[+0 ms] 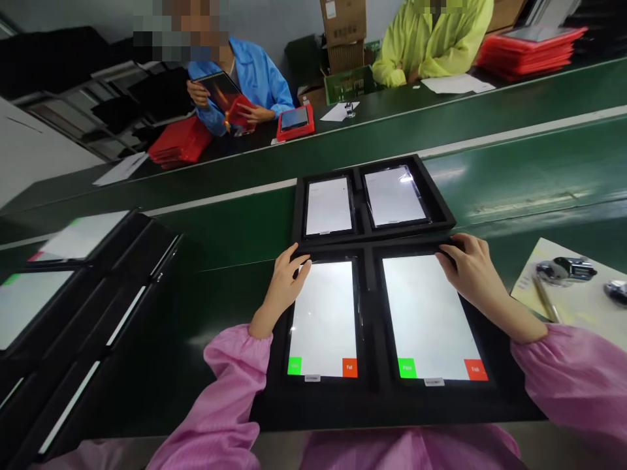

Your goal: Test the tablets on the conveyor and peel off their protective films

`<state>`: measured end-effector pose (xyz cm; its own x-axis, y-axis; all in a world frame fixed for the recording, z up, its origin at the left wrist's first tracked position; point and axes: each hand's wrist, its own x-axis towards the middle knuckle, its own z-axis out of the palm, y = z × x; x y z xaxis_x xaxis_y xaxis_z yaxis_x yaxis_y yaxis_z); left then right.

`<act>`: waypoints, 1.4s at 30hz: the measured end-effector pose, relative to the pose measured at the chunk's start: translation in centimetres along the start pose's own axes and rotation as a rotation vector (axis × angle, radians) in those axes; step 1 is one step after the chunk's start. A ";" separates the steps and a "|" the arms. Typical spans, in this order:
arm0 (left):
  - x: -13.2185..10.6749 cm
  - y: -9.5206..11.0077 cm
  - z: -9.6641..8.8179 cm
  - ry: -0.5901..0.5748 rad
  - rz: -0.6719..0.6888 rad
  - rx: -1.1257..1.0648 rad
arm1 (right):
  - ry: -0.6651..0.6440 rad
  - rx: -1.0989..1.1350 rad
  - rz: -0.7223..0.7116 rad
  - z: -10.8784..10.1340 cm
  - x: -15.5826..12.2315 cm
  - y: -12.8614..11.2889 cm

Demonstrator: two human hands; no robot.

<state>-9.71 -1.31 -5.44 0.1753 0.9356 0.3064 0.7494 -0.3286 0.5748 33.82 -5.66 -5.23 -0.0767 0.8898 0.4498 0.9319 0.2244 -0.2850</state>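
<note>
In front of me lies a black tray [371, 274] holding two tablets side by side. The left tablet [324, 313] and the right tablet [428, 310] show white screens with a green square at bottom left and a red "Fail" square at bottom right. My left hand [284, 277] grips the tray's far left corner, thumb over the inner edge. My right hand [473, 271] holds the far right corner the same way, fingers curled over the rim. Both hands' undersides are hidden.
A second black tray [438, 189] with two white-screened tablets adjoins the far edge. Stacked trays [122, 261] stand at left. Paper [582, 300] with a pen and metal items lies right. Two people sit across the green bench [543, 143]; the blue-sleeved one handles a tablet [218, 88].
</note>
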 end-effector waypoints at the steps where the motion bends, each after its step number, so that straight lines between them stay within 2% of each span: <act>1: -0.1 -0.1 0.1 -0.001 -0.004 0.027 | 0.000 -0.001 0.000 0.4 0.4 0.1; 5: -0.1 -0.2 0.3 0.011 -0.006 0.105 | -0.011 0.019 -0.001 1.7 3.0 0.8; 8: 0.4 -0.5 0.1 0.017 -0.007 0.143 | -0.026 0.044 -0.002 1.7 4.4 1.1; 11: 0.6 -0.4 -0.4 0.009 -0.017 0.182 | -0.038 0.084 -0.034 0.4 3.7 0.3; 13: -0.3 0.6 -0.7 0.001 -0.030 0.214 | -0.075 0.135 -0.111 -1.7 1.7 -1.1; 14: -1.3 1.6 -0.8 -0.002 -0.016 0.239 | -0.107 0.170 -0.168 -3.0 0.3 -2.1; 16: -4.1 4.8 -1.0 -0.015 0.099 0.287 | -0.179 0.267 -0.309 -6.0 -3.1 -4.1; 19: -9.4 11.2 -0.9 -0.120 0.472 0.212 | -0.246 0.413 -0.545 -9.8 -7.8 -6.6; 20: -10.9 13.3 -0.8 -0.181 0.565 0.156 | -0.256 0.445 -0.592 -10.7 -9.1 -7.1; 22: -13.1 16.9 -0.2 -0.232 0.689 0.091 | -0.266 0.482 -0.627 -11.6 -11.1 -7.6; 25: -14.2 19.7 0.9 -0.192 0.765 0.069 | -0.271 0.522 -0.621 -11.8 -12.9 -7.7; 28: -13.9 20.4 1.6 -0.191 0.783 0.011 | -0.279 0.544 -0.603 -11.8 -13.5 -8.0; 32: -13.2 20.7 1.2 -0.427 0.793 -0.099 | -0.215 0.595 -0.594 -12.2 -12.8 -8.5; 35: -12.8 20.9 0.1 -0.544 0.737 -0.161 | -0.300 0.559 -0.646 -12.5 -12.1 -8.4; 37: -12.2 20.8 -0.7 -0.573 0.670 -0.189 | -0.323 0.558 -0.613 -12.4 -11.9 -8.4; 42: -9.1 19.1 -3.5 -0.658 0.526 -0.245 | -0.204 0.540 -0.562 -11.2 -13.0 -8.5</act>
<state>0.78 -16.59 5.45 0.8486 0.5150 0.1211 0.3230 -0.6857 0.6523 30.83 -23.57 0.80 -0.5951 0.6299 0.4990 0.4386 0.7749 -0.4552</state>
